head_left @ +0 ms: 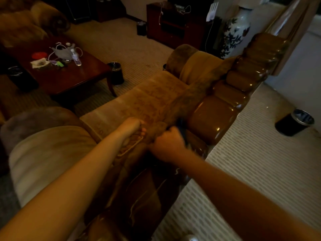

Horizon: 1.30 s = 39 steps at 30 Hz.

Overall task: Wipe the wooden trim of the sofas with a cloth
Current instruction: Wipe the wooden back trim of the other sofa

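I look down over the back of a tan sofa (147,100) whose top edge carries glossy carved wooden trim (217,113) running away to the upper right. My right hand (167,141) grips a dark blue cloth (181,127) against the trim's near section, blurred by motion. My left hand (132,127) grips the sofa's back cushion fabric just left of the trim, fingers curled into it. Most of the cloth is hidden by the right hand.
A dark wooden coffee table (73,75) with a bottle and clutter stands at left. Small black bins sit on the carpet (294,124), (116,73). A large patterned vase (234,30) and a dark cabinet (175,25) stand at the back.
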Each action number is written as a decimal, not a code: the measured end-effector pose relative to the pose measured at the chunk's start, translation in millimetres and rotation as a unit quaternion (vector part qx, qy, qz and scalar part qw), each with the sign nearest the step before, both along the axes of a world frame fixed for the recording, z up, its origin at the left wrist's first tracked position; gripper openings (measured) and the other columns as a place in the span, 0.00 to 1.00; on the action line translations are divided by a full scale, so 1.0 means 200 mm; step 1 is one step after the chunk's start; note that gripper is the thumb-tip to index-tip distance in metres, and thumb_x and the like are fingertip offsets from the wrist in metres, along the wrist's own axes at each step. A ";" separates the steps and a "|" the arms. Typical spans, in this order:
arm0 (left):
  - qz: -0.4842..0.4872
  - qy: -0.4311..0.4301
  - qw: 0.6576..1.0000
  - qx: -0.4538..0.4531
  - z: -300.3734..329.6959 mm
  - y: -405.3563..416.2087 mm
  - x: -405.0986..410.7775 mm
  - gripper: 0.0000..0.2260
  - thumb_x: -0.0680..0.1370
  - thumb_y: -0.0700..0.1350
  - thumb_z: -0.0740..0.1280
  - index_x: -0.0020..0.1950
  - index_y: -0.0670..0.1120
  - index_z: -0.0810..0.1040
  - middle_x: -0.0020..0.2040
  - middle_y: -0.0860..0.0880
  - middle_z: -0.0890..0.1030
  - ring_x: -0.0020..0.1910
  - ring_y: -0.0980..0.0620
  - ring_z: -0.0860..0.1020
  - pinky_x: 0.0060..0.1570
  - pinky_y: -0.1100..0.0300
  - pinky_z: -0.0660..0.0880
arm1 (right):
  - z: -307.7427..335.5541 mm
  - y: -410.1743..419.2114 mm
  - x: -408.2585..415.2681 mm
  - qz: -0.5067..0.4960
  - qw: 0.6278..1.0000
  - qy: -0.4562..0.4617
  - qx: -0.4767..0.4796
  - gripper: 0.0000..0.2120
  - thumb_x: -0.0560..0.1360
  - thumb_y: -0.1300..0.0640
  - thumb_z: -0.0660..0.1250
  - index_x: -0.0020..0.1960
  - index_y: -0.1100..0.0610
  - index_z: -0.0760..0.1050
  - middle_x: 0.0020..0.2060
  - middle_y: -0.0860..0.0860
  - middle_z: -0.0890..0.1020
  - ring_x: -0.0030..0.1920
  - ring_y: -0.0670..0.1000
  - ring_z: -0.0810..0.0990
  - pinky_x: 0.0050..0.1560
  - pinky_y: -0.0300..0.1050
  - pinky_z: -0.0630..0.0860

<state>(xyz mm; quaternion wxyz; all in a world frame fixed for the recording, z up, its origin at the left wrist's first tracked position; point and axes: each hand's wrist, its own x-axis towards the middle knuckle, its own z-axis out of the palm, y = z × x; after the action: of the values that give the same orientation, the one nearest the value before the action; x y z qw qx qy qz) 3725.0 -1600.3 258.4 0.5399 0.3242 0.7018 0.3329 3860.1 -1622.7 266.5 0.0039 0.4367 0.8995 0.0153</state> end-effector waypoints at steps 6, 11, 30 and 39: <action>0.003 0.012 1.000 0.013 0.04 -0.04 -0.01 0.12 0.81 0.39 0.50 0.42 0.48 0.69 0.37 0.47 0.75 0.26 0.57 0.77 0.24 0.68 0.71 | -0.01 0.03 0.05 0.092 0.991 0.055 0.073 0.17 0.67 0.53 0.55 0.30 0.57 0.80 0.24 0.53 0.80 0.28 0.53 0.80 0.42 0.53 0.77; 0.004 0.002 1.000 0.007 0.02 -0.12 -0.04 0.12 0.81 0.38 0.50 0.44 0.48 0.69 0.39 0.47 0.75 0.31 0.54 0.76 0.23 0.69 0.71 | -0.04 0.17 0.20 0.007 0.996 -0.010 0.093 0.19 0.73 0.52 0.57 0.28 0.55 0.78 0.27 0.51 0.78 0.38 0.55 0.77 0.63 0.55 0.60; -0.085 0.046 0.995 0.003 0.03 -0.10 0.16 0.08 0.81 0.39 0.53 0.51 0.43 0.72 0.37 0.46 0.74 0.33 0.51 0.74 0.24 0.67 0.71 | -0.34 -0.27 0.29 0.040 0.972 0.214 0.084 0.17 0.74 0.46 0.56 0.53 0.50 0.81 0.57 0.47 0.80 0.60 0.49 0.77 0.58 0.51 0.72; -0.069 0.054 0.991 0.105 -0.05 -0.13 0.29 0.10 0.82 0.45 0.54 0.50 0.47 0.74 0.48 0.46 0.77 0.52 0.45 0.76 0.56 0.49 0.72 | -0.39 -0.19 0.53 -0.097 0.922 0.319 0.197 0.15 0.79 0.53 0.58 0.60 0.58 0.76 0.67 0.55 0.72 0.69 0.54 0.65 0.67 0.55 0.62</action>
<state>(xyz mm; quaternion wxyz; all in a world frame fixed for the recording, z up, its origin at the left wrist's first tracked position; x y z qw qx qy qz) 3783.7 -1626.5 248.8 0.4861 0.4441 0.6670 0.3487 3966.8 -1661.0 188.4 -0.3674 0.4955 0.7854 0.0514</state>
